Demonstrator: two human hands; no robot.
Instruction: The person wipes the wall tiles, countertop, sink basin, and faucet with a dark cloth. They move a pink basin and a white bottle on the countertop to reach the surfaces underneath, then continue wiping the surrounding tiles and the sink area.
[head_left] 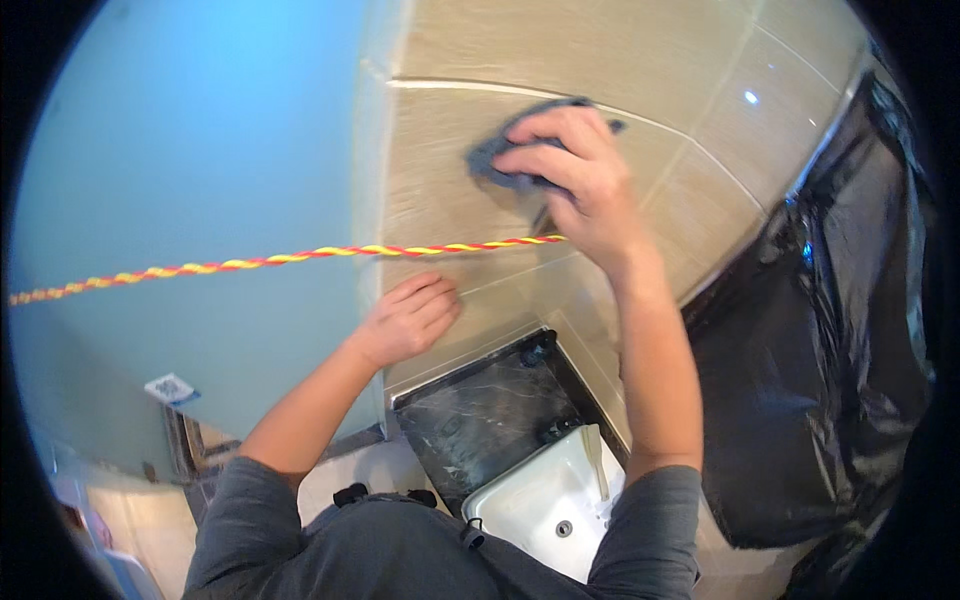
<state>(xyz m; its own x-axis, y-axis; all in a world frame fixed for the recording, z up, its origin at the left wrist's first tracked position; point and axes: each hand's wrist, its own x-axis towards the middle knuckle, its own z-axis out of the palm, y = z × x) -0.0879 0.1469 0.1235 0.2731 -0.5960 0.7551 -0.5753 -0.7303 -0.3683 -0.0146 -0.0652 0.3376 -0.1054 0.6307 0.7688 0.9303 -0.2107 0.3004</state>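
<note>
My right hand [585, 180] grips a dark grey cloth [497, 148] and presses it against the beige tiled wall [470, 110], just under a pale grout line. The thumb and fingers wrap around the bunched cloth, and its edges are blurred. Lower and to the left, my left hand [412, 318] is in front of the wall beside the frosted glass panel [200, 200]. Its fingers are together and loosely curled, with nothing visible in them and the palm hidden. Between the hands, a twisted red and yellow rope [310, 257] stretches across the glass toward my right wrist.
Below stands a white washbasin [530, 505] with a pale long-handled tool [597, 460] on its rim, next to a black marble-patterned counter [480, 410]. Black plastic sheeting [790, 400] hangs on the right. A small printed label [172, 389] sticks to the glass at lower left.
</note>
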